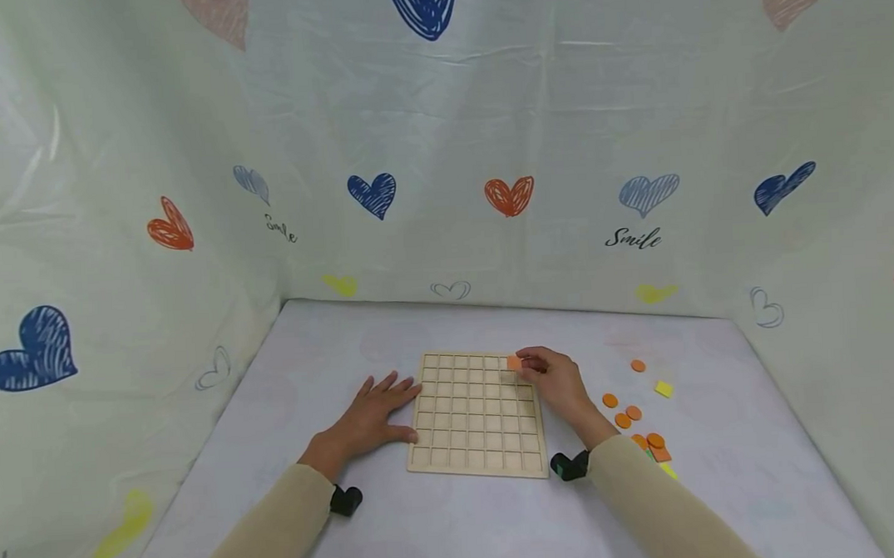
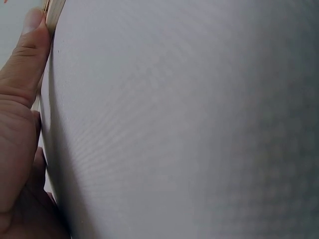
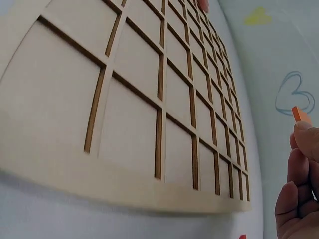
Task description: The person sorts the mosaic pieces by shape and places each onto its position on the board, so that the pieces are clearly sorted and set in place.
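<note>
A square wooden grid board (image 1: 475, 415) with rows of recessed cells lies flat on the table. My left hand (image 1: 371, 420) is spread at the board's left edge, thumb and fingertips against it. In the left wrist view the thumb (image 2: 31, 47) presses along the wooden edge. Over the far right corner of the board, my right hand (image 1: 560, 384) pinches a small orange square tile (image 1: 514, 363) between thumb and fingers. The right wrist view shows the tile (image 3: 300, 114) held clear of the board's surface, its lower part hidden by the thumb.
Several orange round pieces (image 1: 622, 421) lie scattered right of the board, near a yellow square tile (image 1: 664, 388). Beside the right sleeve is a small cluster with an orange square (image 1: 661, 454), partly hidden. White curtains (image 1: 445, 237) with printed hearts enclose the table.
</note>
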`<state>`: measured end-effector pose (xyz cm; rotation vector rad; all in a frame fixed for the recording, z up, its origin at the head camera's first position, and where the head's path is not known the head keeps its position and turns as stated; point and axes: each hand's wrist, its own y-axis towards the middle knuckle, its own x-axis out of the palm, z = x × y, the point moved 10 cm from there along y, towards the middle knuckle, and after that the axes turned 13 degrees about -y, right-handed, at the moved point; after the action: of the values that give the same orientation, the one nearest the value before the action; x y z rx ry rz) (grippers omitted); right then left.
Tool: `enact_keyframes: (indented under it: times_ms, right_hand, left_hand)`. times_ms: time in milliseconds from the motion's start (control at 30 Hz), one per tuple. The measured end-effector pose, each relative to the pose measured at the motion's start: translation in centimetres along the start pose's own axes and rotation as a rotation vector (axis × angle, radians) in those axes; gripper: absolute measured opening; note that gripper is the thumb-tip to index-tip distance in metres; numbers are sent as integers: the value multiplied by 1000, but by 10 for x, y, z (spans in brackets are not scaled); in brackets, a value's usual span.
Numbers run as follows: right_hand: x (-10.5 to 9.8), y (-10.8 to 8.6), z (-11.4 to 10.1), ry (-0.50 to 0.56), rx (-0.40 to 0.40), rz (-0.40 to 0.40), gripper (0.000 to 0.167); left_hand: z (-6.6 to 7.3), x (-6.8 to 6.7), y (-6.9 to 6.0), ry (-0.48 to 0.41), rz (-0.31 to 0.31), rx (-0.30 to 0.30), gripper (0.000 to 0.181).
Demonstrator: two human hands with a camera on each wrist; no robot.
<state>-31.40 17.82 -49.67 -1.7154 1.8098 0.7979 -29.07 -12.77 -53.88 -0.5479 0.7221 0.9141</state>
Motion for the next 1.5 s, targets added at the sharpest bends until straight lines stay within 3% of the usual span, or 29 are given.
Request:
enact_keyframes:
  times_ms: [300, 667, 900, 1500]
  right_hand:
    - [25, -2, -25, 144, -49, -19, 27]
    - [53, -2, -48, 183, -79, -53, 26]
    - [70, -3, -57, 149, -96, -89, 24]
    - [107, -10, -79, 69, -163, -220, 23]
  left_hand:
    - [2, -1, -1, -10, 9, 7, 91]
    - [2, -1, -2, -15, 16, 17, 91]
    - [-1, 1, 0, -15, 0, -2, 91]
    - [-1, 0, 1, -22, 10, 16, 90]
